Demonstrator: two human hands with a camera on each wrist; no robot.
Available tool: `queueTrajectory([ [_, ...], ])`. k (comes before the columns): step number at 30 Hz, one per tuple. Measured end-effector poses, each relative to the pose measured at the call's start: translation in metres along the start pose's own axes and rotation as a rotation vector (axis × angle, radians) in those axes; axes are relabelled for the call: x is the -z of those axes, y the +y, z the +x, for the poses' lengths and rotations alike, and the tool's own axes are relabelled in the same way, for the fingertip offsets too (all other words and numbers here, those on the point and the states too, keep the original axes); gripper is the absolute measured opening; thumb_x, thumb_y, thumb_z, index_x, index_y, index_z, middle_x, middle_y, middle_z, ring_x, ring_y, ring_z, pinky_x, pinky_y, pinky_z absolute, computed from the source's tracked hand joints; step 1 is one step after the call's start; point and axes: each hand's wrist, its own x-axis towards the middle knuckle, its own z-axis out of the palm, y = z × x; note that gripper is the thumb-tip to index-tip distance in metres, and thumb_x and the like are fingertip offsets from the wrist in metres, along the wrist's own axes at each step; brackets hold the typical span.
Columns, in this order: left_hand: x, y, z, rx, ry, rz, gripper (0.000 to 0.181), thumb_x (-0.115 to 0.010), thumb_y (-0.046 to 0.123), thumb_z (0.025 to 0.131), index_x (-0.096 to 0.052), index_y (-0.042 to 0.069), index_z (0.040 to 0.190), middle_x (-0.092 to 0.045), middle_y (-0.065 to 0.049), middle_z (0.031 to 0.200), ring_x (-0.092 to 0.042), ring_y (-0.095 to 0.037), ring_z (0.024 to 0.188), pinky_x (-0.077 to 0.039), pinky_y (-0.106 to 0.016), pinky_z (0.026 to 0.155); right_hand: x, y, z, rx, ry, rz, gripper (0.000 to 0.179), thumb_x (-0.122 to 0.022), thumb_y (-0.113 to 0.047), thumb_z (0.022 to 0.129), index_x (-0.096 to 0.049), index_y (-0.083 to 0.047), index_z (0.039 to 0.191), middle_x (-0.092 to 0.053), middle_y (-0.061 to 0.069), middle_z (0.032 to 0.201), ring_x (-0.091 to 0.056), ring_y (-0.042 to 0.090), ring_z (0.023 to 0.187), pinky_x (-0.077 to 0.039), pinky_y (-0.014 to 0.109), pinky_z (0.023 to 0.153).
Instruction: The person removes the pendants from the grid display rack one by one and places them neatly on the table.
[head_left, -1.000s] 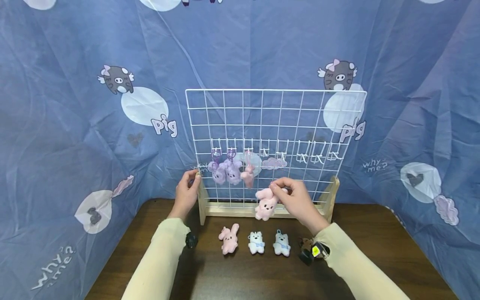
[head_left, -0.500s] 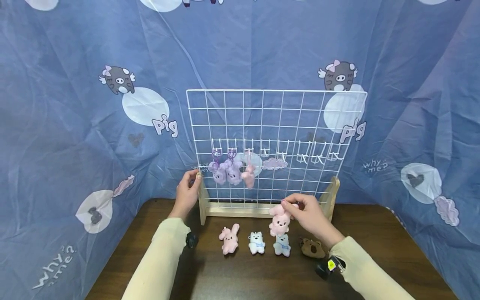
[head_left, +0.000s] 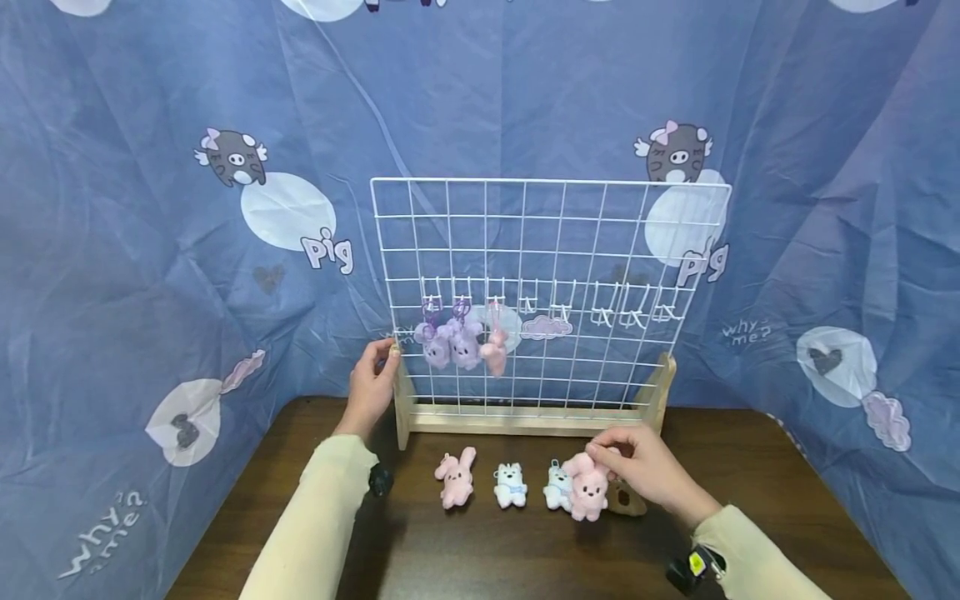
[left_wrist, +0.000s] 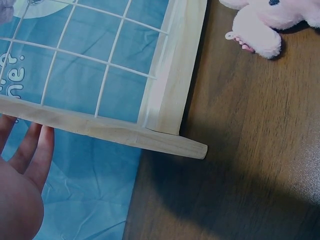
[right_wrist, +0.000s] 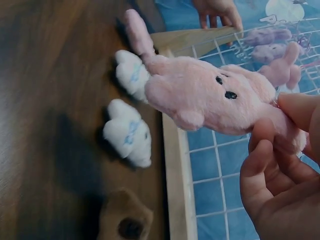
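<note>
Pink and fluffy, the small rabbit toy (head_left: 587, 493) hangs from the right hand (head_left: 643, 467), whose thumb and fingertips (right_wrist: 262, 131) are pinched together on the top of its head, at the ears, so the body dangles low over the dark wooden table (head_left: 480, 550). It sits just above the front row of toys, between a white bear (head_left: 558, 487) and a brown toy (head_left: 622, 498) lying partly behind it; a second white bear (head_left: 511, 485) and another pink rabbit (head_left: 457, 477) lie further to the left. Judging by its plush look, the held rabbit should be very light, soft and squashy, in no way fragile, and not slippery; it will sag and swing from wherever it is pinched, so the firmest hold seems to be up by the ears or any loop there, though no loop shows clearly on it. The left hand (head_left: 371, 387) rests with loosely curled fingers against the left edge of the white wire rack (head_left: 551, 200), at its wooden foot (left_wrist: 172, 90), steadying it. Two purple toys (head_left: 447, 342) and a small pink one (head_left: 495, 350) hang from hooks on the rack.
</note>
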Motion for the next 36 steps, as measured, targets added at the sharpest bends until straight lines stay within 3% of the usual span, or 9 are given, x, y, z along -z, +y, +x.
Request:
queueTrajectory([
  [5, 0.0, -0.002, 0.001, -0.01, -0.003, -0.002, 0.034, -0.057, 0.023, 0.11, -0.059, 0.006, 0.139, -0.067, -0.019, 0.132, -0.062, -0.033, 0.122, -0.047, -0.046, 0.1, 0.003, 0.009, -0.011, 0.011, -0.042, -0.026, 0.01, -0.073, -0.015, 0.099, -0.08, -0.008, 0.096, -0.071, -0.001, 0.078, -0.061, 0.009, 0.06, -0.055, 0.029, 0.054],
  [13, 0.0, -0.003, 0.003, -0.016, 0.002, -0.005, 0.033, -0.058, 0.022, 0.109, -0.06, 0.005, 0.137, -0.068, -0.02, 0.132, -0.062, -0.033, 0.121, -0.047, -0.045, 0.099, 0.009, 0.025, -0.032, 0.002, -0.138, -0.076, 0.009, -0.073, -0.017, 0.1, -0.08, -0.011, 0.097, -0.072, -0.004, 0.08, -0.059, 0.002, 0.063, -0.055, 0.027, 0.054],
  [20, 0.001, 0.0, 0.003, -0.008, -0.006, -0.015, 0.034, -0.057, 0.022, 0.109, -0.059, 0.005, 0.139, -0.066, -0.02, 0.133, -0.061, -0.033, 0.126, -0.047, -0.048, 0.103, 0.012, 0.044, -0.044, 0.012, -0.237, -0.136, 0.012, -0.073, -0.017, 0.099, -0.077, -0.019, 0.088, -0.066, -0.01, 0.073, -0.058, 0.001, 0.058, -0.052, 0.026, 0.052],
  [30, 0.0, 0.0, 0.002, -0.005, -0.004, -0.029, 0.033, -0.057, 0.022, 0.109, -0.06, 0.005, 0.138, -0.066, -0.02, 0.132, -0.06, -0.032, 0.127, -0.045, -0.046, 0.104, 0.015, 0.056, -0.054, 0.152, -0.242, -0.347, 0.014, -0.077, -0.016, 0.096, -0.077, -0.024, 0.085, -0.066, -0.02, 0.075, -0.053, -0.006, 0.064, -0.046, 0.021, 0.056],
  [36, 0.0, -0.002, 0.002, -0.01, -0.001, -0.025, 0.033, -0.058, 0.02, 0.109, -0.06, 0.004, 0.137, -0.067, -0.02, 0.131, -0.061, -0.032, 0.125, -0.046, -0.046, 0.104, 0.013, 0.062, -0.058, 0.199, -0.291, -0.363, 0.013, -0.078, -0.012, 0.094, -0.077, -0.022, 0.086, -0.067, -0.02, 0.078, -0.054, -0.007, 0.069, -0.047, 0.021, 0.058],
])
